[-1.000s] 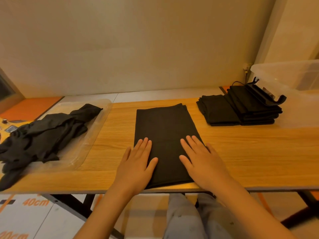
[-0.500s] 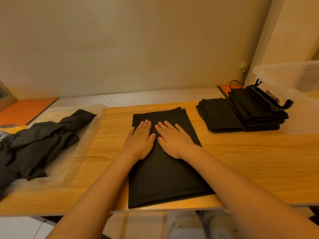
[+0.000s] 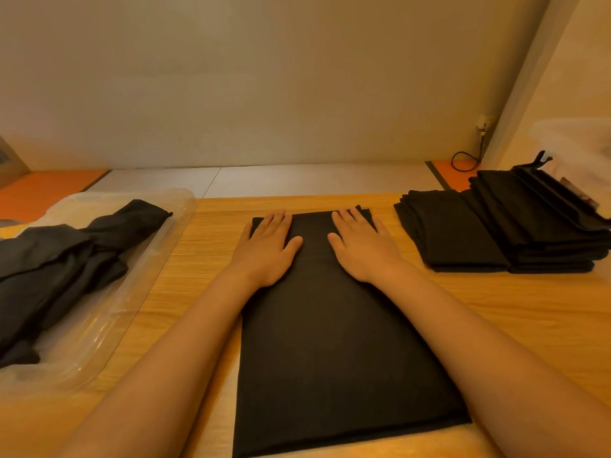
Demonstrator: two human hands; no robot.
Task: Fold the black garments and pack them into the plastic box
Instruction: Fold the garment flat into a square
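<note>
A folded black garment (image 3: 330, 342) is pressed flat at twelve o'clock by the left hand (image 3: 266, 247) and right hand (image 3: 362, 247), fingers straight, nothing grasped, likely smoothing creases.

Matt black cloth garment (image 3: 330, 342) on grained wood table (image 3: 512, 319) (glossy clear-plastic tray (image 3: 109, 328) nearby).

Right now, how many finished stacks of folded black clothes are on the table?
2. A lower stack lies right of the flat garment; a taller stack adjoins it further right. More may lie outside the frame.
</note>
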